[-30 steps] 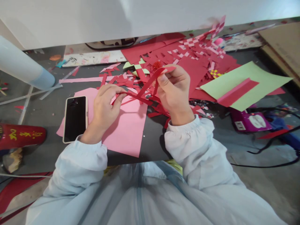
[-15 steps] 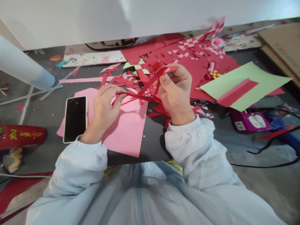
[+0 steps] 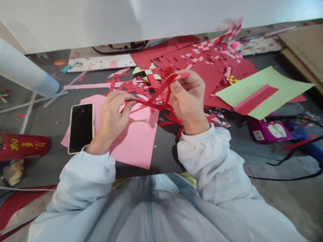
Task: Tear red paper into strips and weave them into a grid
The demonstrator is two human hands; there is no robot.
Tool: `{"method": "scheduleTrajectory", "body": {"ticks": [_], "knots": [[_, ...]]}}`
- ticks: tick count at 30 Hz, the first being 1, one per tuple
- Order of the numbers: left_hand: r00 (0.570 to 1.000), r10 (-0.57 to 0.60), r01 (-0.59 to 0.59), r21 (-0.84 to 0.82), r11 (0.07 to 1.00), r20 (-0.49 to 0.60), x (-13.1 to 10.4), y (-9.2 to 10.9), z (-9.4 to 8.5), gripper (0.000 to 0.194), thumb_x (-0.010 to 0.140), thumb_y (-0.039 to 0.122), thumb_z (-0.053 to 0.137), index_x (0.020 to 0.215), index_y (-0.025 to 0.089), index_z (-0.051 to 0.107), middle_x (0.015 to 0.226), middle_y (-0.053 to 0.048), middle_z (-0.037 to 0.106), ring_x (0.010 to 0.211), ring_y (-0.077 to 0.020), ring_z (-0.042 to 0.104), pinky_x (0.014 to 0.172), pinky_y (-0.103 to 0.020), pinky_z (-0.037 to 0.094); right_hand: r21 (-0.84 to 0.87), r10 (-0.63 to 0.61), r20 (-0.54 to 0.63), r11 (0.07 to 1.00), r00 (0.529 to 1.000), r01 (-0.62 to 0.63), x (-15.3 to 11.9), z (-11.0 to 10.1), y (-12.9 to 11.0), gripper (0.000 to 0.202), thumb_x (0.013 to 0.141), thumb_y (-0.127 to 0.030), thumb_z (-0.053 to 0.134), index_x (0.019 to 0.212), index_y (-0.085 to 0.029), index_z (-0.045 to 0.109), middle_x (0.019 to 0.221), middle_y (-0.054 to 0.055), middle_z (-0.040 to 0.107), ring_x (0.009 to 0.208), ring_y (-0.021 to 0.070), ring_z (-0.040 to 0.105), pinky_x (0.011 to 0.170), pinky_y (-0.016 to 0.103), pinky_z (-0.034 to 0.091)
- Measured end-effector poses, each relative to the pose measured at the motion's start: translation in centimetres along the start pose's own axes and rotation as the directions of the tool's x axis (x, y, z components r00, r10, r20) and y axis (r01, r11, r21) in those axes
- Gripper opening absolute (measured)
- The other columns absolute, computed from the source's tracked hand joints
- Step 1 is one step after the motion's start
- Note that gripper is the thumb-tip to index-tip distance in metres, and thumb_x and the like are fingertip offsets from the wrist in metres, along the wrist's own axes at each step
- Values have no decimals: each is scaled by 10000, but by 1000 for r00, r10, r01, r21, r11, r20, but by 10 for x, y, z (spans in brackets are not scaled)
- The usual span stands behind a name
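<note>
Between my hands, red paper strips (image 3: 158,92) are held up above a pink paper sheet (image 3: 136,141). My left hand (image 3: 114,112) pinches their left end between thumb and fingers. At the right, my right hand (image 3: 188,97) has its thumb and fingers closed on a looped part of the strips, which bends over the fingertips. Whether this is one folded strip or several joined ones I cannot tell. Red paper scraps (image 3: 173,119) lie below and behind my right hand. A phone (image 3: 81,127) with a dark screen lies left of my left hand, partly on the pink sheet.
Behind are heaped red paper and pink-checked pieces (image 3: 202,50). At right lie a light green sheet (image 3: 267,90) with a folded red strip (image 3: 256,99), a purple box (image 3: 268,130) and a black cable (image 3: 285,179). Left stand a white cylinder (image 3: 25,70) and a red container (image 3: 25,147).
My right hand has shifted very slightly to the left with its end of the red paper strips. My left hand stays in place, still pinching the other end.
</note>
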State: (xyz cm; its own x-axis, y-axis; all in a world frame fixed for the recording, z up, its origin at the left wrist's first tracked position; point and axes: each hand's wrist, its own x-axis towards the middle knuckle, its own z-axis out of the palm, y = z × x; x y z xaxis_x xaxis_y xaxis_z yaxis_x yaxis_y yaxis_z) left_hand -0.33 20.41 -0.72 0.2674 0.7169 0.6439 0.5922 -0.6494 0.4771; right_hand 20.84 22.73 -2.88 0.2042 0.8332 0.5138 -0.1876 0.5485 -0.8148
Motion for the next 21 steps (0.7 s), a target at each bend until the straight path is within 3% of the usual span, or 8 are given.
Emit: {"method": "scheduleTrajectory", "body": {"ticks": [9,16,21], "knots": [[1000,-20,20,9,1000,10,0,1,0,90,930,207,593,882,212,670,894,-10,730,860,-161,665,793,-305,530,4,-7,38,1000,999,6,0,-1,2,259,758,-519,794,831,-294,687,769,-72,615,803,93,693,757,249,602],[999,-33,32,16,999,24,0,0,0,94,933,217,591,883,213,670,889,-14,720,852,-164,652,797,-315,526,-33,13,-21,999,1000,-14,-1,-2,1,222,796,-465,766,846,-281,654,807,-49,586,965,141,692,829,313,597],[1000,-21,21,-3,1000,13,0,1,1,82,925,199,599,888,211,671,893,-11,722,856,-163,658,800,-312,529,-1,-7,19,1000,1000,7,0,-1,0,224,782,-480,781,842,-285,688,774,-63,585,811,98,677,794,268,588]]}}
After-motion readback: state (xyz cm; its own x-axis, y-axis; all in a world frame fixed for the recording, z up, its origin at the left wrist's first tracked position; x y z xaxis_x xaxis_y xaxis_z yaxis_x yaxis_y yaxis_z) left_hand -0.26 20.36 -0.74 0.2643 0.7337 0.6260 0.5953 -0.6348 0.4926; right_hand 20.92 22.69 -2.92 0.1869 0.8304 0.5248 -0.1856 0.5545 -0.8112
